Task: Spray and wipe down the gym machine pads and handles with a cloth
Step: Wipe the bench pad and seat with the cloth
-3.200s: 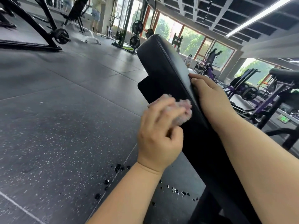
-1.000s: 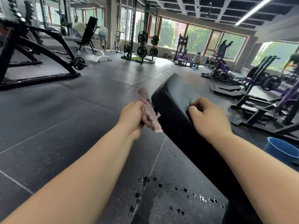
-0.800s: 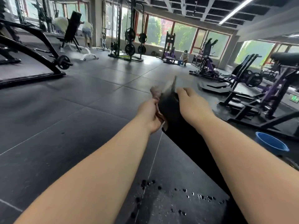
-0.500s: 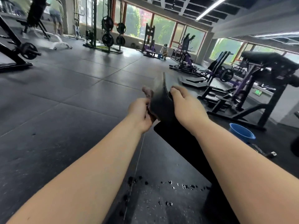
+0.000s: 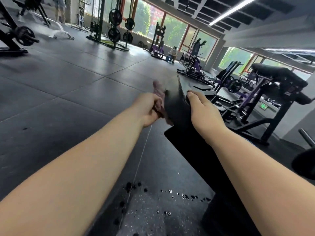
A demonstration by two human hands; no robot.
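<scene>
A long black bench pad point(image 5: 189, 149) runs away from me down the middle of the view. My left hand point(image 5: 150, 109) grips a pink fuzzy cloth point(image 5: 159, 95) and presses it against the left side of the pad's far end. My right hand point(image 5: 202, 109) lies on the pad's top right edge near that end, its fingers curled over the rim. No spray bottle is in view.
Dark wet drops point(image 5: 170, 193) speckle the rubber floor beside the pad's base. A purple machine with a black pad point(image 5: 279, 77) stands to the right. Weight racks point(image 5: 117, 23) and other machines line the far windows, where a person point(image 5: 173, 52) crouches.
Since three seconds ago my left hand has carried the cloth from the pad's side up to its far end. My view has swung to the right, and the blue bucket has dropped out of sight.
</scene>
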